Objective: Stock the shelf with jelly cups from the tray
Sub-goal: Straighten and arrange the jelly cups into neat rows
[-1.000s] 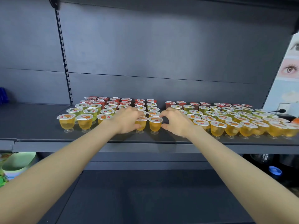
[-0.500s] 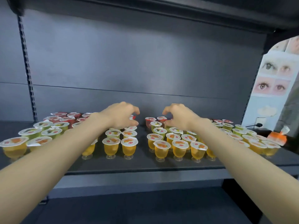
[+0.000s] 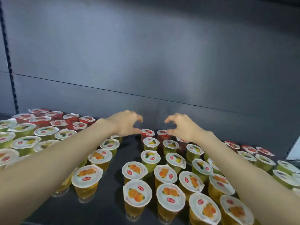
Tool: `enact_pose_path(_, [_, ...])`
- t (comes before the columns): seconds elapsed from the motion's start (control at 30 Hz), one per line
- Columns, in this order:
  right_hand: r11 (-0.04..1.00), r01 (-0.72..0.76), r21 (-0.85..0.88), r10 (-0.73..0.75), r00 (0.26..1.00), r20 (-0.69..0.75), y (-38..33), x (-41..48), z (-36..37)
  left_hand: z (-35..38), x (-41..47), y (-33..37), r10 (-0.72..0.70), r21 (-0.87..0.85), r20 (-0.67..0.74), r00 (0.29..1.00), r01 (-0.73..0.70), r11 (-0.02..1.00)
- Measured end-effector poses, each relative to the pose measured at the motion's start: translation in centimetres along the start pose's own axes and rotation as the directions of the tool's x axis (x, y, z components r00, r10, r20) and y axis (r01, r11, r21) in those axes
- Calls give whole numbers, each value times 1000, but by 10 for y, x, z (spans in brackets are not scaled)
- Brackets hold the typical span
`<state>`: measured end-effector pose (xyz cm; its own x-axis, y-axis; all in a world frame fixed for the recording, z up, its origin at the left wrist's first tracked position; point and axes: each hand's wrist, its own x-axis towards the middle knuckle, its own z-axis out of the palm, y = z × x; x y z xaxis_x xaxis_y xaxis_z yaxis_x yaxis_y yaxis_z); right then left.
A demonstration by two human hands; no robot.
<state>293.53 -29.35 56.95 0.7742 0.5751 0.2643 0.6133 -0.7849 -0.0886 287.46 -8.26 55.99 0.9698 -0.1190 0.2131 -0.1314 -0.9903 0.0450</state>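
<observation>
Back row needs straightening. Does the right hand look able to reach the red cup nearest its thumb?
Probably yes: the right hand hovers empty beside that red cup, nothing between.
</observation>
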Motion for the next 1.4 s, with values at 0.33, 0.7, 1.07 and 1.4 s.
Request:
enact_pose_path(0.33, [995,-42,95,29,990,137,30,45,41,32,67,-12,88,-230,197,976,-41,972])
enact_pose_path(0.7, [988,-28,150,4,987,159,33,54,50,42,84,-16,163,-397,282,945,-39,917])
enact_pose_path(1.07, [987,-24,160,0,989,148,28,56,53,42,86,-20,174,-320,272,946,-81,944])
enact_pose_path(1.4, [978,6,207,-25,996,91,12,60,63,44,77,-42,132,-189,90,987,-114,975])
